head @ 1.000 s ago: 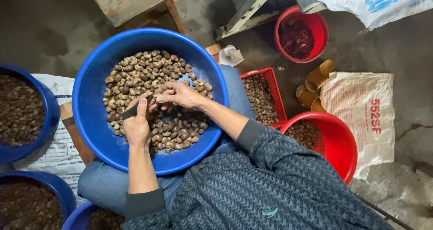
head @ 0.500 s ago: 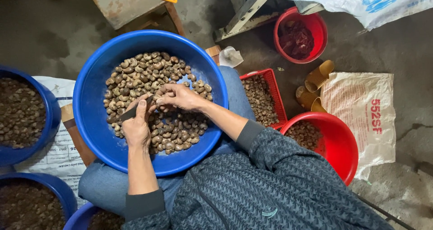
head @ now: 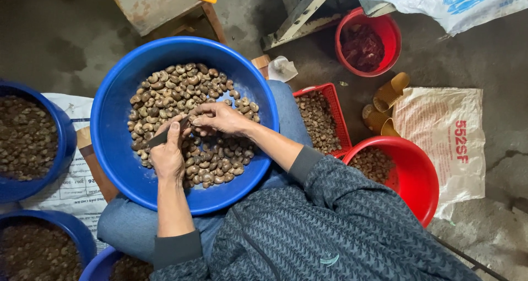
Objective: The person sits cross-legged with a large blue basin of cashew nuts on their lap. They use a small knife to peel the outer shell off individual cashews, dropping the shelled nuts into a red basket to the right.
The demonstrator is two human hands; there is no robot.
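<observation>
You're pinching a nut (head: 193, 128) in your right hand (head: 220, 118), your left hand (head: 168, 154) gripping the dark blade (head: 165, 137) angled toward it.

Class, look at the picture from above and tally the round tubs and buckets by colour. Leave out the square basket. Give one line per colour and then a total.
Blue tubs: 4 (the big one on the lap, one at the left edge, one at lower left, one at the bottom edge)
Red buckets: 2 (upper right, lower right)
Total: 6
</observation>
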